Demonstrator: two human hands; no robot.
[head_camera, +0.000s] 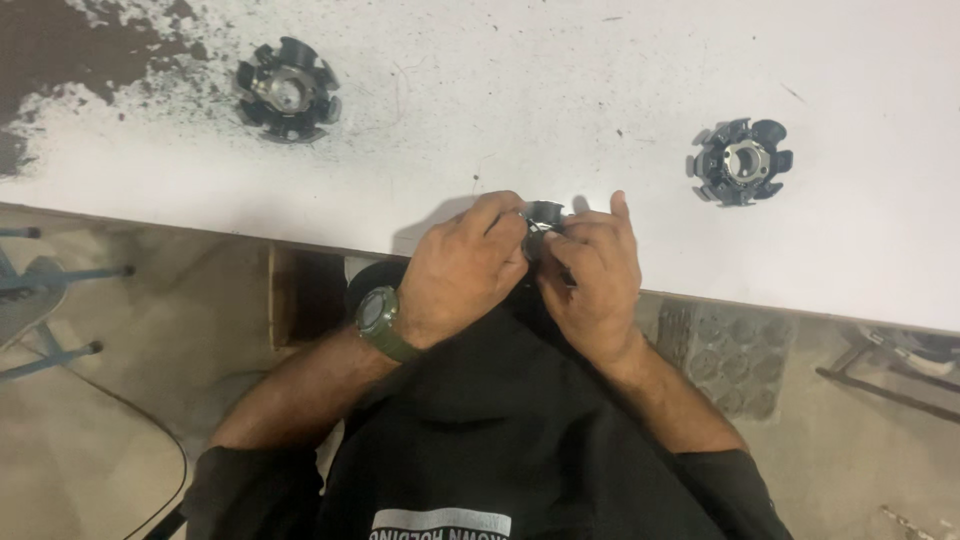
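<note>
On a scuffed white table, two dark stator cores lie well apart. The left hand and the right hand, fingers curled, together pinch a small dark part at the table's edge.

White table, two dark stators

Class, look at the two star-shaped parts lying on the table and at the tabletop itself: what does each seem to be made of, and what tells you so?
Left star-shaped part: probably metal at the core, given its shiny grey hub; the dark matte arms could be plastic or coated.
Right star-shaped part: looks the same, with a bright ring in the middle and dull black arms.
Tabletop: a smooth white painted or laminated surface, worn to dark patches at its left corner.
</note>
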